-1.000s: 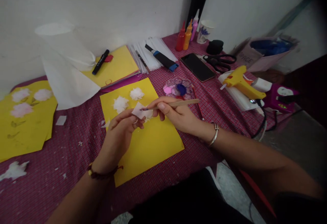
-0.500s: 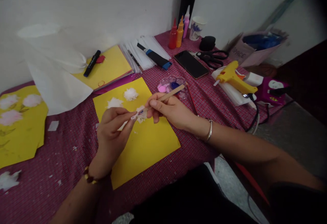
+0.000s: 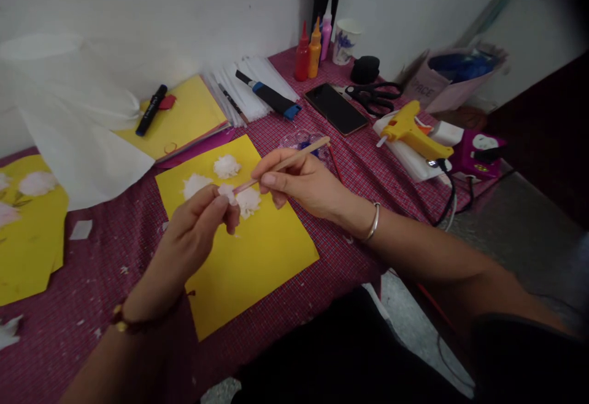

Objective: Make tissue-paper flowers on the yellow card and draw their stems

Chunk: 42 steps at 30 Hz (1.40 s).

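Note:
My left hand (image 3: 196, 232) pinches a small scrap of white tissue (image 3: 227, 192) above a yellow paper sheet (image 3: 248, 256). A wooden paintbrush (image 3: 294, 157) is gripped in my right hand (image 3: 299, 183), its tip touching that scrap. Three fluffy white tissue flowers lie on the sheet: one (image 3: 226, 166) at the top, one (image 3: 194, 185) to the left, one (image 3: 249, 201) just below the brush tip. A clear paint palette (image 3: 301, 140) with blue and pink paint sits behind my right hand, partly hidden by it.
On the checked maroon cloth (image 3: 92, 293) lie a phone (image 3: 335, 108), scissors (image 3: 375, 94), a yellow glue gun (image 3: 411, 134), paint bottles (image 3: 313, 51), a paper cup (image 3: 344, 42), a black marker (image 3: 151, 109), white paper (image 3: 87, 146) and another yellow sheet with pink flowers (image 3: 27, 226).
The view has shifted, so everything sits lower left. Both hands moved down towards the sheet, and the brush tilted with its tip staying on the tissue scrap.

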{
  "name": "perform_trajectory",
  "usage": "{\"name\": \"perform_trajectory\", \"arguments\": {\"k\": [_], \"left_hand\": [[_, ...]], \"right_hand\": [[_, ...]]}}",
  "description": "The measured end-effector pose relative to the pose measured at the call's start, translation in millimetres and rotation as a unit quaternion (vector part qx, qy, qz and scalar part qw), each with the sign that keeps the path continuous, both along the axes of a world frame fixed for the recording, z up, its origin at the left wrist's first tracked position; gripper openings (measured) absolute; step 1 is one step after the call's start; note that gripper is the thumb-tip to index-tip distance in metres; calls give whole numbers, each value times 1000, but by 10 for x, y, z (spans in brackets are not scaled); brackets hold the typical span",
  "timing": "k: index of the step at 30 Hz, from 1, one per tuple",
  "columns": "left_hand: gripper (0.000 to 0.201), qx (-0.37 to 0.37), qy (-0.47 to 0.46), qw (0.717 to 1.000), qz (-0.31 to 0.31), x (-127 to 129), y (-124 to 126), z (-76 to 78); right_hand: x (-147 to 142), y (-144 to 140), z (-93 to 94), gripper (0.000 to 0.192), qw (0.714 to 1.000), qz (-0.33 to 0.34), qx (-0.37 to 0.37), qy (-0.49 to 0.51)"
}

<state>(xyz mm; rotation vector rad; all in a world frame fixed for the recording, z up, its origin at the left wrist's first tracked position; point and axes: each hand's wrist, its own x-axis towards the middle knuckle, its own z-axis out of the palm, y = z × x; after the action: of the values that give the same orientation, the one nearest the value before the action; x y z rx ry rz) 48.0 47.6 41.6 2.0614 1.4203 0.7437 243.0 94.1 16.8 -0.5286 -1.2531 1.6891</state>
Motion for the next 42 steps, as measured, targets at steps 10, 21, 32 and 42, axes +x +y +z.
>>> {"name": "perform_trajectory", "arguments": {"k": [10, 21, 32, 42], "left_hand": [[20, 206, 253, 941, -90, -102, 156, -33], [18, 176, 337, 923, -70, -119, -25, -508], [14, -68, 163, 983, -50, -164, 390, -419], [15, 22, 154, 982, -104, -192, 201, -517]], "right_hand": [[-10, 90, -114, 32, 945, 33, -320, 64], [3, 122, -313, 22, 966, 18, -256, 41], [-35, 46, -317, 23, 988, -3, -155, 3], [-17, 48, -254, 23, 986, -14, -164, -37]]}}
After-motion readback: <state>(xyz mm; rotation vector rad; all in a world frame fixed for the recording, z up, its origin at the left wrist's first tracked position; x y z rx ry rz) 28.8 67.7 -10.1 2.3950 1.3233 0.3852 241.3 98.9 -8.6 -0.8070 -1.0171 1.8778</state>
